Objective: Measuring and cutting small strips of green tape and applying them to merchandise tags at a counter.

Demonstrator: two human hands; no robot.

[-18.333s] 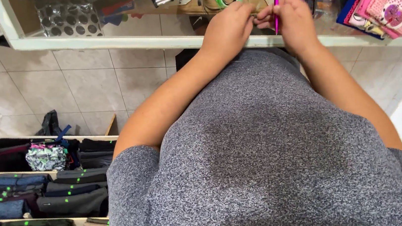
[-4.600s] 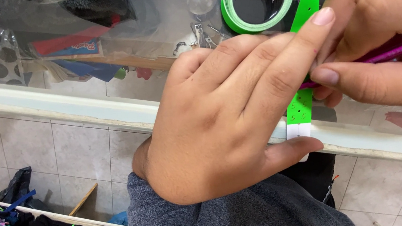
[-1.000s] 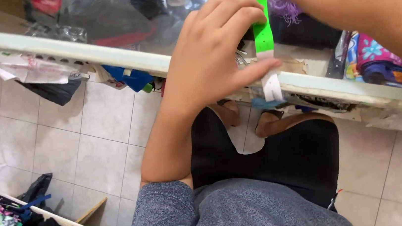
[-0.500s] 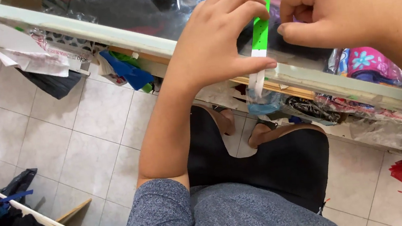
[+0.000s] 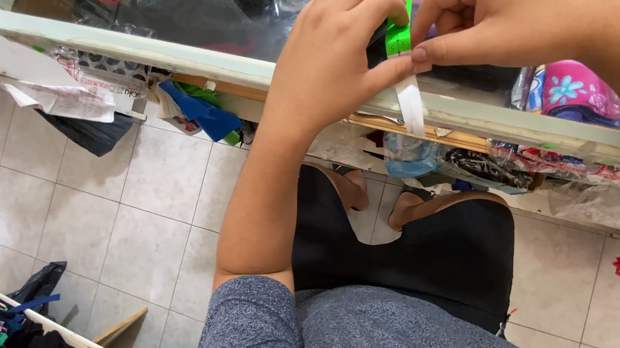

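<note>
Seen from above, at the glass surface's near edge (image 5: 473, 115). The left hand (image 5: 333, 64) curls over a green tape strip (image 5: 396, 30), thumb pinning it. Just right, the right hand (image 5: 507, 7) pinches the strip's white tail (image 5: 412, 106), which hangs over the edge. Peeling cleanly likely needs a firm left thumb and a slow, straight pull.

bright, even daylight; soft shadows on the floor tiles (image 5: 138, 215), glare on the glass counter (image 5: 178, 19), mostly sharp.
</note>
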